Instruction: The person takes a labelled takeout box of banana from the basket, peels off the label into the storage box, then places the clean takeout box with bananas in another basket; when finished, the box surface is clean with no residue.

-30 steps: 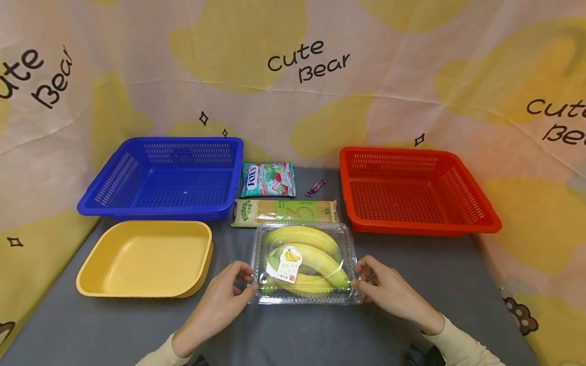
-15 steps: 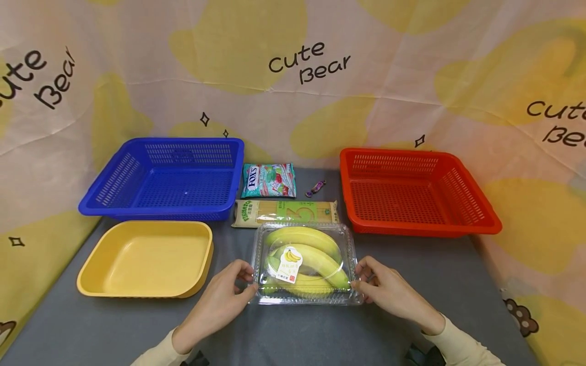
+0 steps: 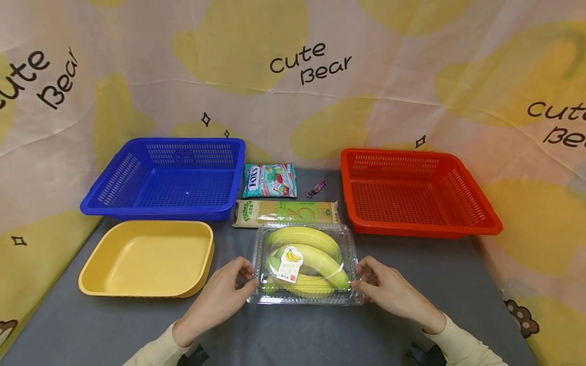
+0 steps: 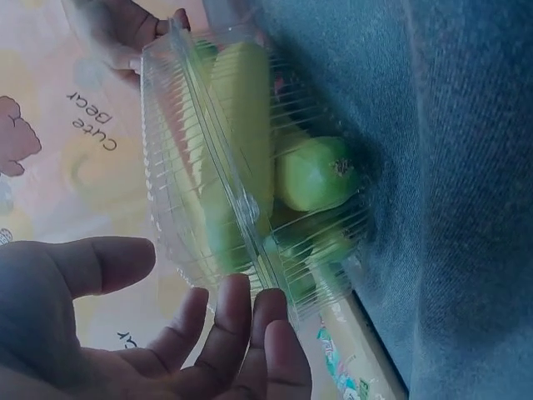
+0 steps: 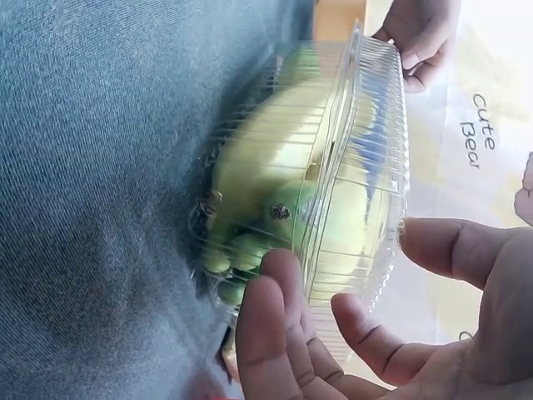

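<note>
A clear plastic box of bananas (image 3: 304, 262) stands closed on the grey table, with a white banana label on its lid. At its left front corner is my left hand (image 3: 224, 290). In the left wrist view the fingertips touch the box's side, while the thumb (image 4: 121, 262) looks slightly apart from the lid. My right hand (image 3: 391, 290) holds the opposite corner. The right wrist view has its thumb (image 5: 441, 242) against the lid's edge and its fingers (image 5: 262, 333) along the side. The box's underside is hidden.
Behind the box lie a spaghetti pack (image 3: 286, 212), a FOX'S candy bag (image 3: 270, 180) and a purple wrapped candy (image 3: 316, 189). A blue basket (image 3: 160, 209) and a yellow tray (image 3: 146, 259) stand left. A red basket (image 3: 423, 229) stands right, before a patterned cloth backdrop.
</note>
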{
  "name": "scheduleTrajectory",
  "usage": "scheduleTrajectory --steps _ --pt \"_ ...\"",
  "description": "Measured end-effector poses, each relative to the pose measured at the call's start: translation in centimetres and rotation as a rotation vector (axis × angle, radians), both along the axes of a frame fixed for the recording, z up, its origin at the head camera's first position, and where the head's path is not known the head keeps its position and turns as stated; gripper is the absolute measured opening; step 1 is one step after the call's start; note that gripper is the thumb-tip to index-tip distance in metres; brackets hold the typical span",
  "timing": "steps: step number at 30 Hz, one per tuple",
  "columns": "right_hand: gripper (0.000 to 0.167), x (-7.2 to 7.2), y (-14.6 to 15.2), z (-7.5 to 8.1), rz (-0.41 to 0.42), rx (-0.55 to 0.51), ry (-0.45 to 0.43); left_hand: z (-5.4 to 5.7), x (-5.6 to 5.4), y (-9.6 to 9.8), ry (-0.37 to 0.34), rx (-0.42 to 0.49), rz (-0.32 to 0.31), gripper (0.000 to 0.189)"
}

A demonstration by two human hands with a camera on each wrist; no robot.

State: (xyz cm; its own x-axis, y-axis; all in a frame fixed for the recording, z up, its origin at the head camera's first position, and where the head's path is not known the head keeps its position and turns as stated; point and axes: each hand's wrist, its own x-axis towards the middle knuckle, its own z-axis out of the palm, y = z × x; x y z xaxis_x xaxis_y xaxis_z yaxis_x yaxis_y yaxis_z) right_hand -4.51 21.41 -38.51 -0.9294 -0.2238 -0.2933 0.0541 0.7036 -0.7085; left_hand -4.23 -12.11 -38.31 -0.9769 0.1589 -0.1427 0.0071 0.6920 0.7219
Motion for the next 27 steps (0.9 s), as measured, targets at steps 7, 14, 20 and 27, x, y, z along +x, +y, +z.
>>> scheduleTrajectory --steps 7,14,20,27 --pt "0.018 0.0 0.0 0.4 -0.023 0.095 0.082 0.7 -0.7 0.2 0.067 -0.009 -0.015 0.009" --pt "0.018 0.0 -0.2 0.7 -0.047 0.089 0.098 1.4 -1.7 1.4 0.102 -0.009 -0.071 0.019" --pt "0.019 0.0 -0.2 0.8 -0.052 0.085 0.114 2.1 -2.6 2.4 0.197 -0.048 -0.144 0.03" --pt "0.019 -0.1 -0.2 1.2 -0.042 0.081 0.149 2.3 -3.3 3.2 0.234 -0.061 -0.198 0.032"
